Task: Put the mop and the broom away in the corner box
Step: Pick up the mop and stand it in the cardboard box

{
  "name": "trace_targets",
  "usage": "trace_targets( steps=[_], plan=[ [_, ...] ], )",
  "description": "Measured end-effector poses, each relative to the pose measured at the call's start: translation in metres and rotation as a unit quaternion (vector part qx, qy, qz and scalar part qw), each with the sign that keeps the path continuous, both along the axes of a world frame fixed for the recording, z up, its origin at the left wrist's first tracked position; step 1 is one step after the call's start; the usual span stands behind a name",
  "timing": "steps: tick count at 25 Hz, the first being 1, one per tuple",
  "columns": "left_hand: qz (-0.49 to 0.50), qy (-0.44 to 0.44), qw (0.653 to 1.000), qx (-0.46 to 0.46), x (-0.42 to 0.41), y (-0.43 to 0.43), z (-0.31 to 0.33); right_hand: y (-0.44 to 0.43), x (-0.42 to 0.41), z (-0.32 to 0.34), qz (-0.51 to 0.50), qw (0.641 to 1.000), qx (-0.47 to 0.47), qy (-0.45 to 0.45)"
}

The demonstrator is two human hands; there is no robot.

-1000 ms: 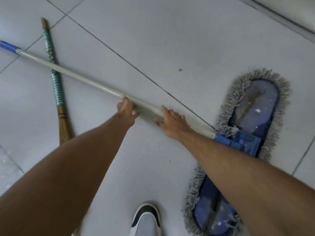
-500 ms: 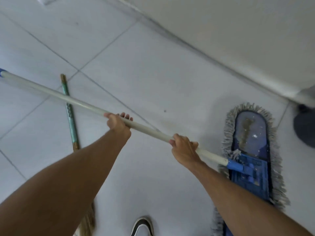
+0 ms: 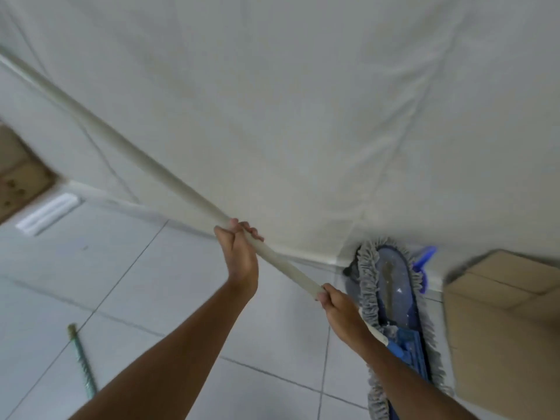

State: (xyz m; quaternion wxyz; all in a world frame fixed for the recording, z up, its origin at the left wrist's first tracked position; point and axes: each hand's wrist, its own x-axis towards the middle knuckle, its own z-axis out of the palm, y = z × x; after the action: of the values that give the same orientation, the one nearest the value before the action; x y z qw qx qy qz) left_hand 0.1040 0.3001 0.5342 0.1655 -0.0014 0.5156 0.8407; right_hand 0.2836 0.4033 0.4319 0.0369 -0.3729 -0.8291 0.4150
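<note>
So far only the mop (image 3: 391, 298) is being dealt with, its pole clamped in the fingers of the left hand (image 3: 239, 256) and right hand (image 3: 342, 313), head near what's probably the corner box (image 3: 500, 328), while the broom (image 3: 80, 362) is left on the floor.

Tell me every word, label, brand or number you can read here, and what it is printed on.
None can be read.
cardboard box: plain brown faces, no print visible.
mop: no label visible on its head or pole.
broom: only a patterned green wrap on the handle, no letters.
brown board at the left edge: a few dark spots, too blurred to tell.
</note>
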Motion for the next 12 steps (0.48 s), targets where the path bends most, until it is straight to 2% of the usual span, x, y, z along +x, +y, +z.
trace_targets(
  steps=[3,6,12],
  plan=[
    [-0.099,0.093,0.991,0.012,0.075,0.067,0.110,0.039,0.076,0.080,-0.083,0.991,-0.024,0.098],
    [-0.175,0.190,0.966,-0.001,0.178,0.121,0.198,0.061,0.167,0.149,-0.174,0.968,-0.036,0.176],
    [-0.322,0.319,0.891,0.008,0.400,0.194,0.296,0.073,0.356,0.230,-0.332,0.901,-0.035,0.276]
  ],
)
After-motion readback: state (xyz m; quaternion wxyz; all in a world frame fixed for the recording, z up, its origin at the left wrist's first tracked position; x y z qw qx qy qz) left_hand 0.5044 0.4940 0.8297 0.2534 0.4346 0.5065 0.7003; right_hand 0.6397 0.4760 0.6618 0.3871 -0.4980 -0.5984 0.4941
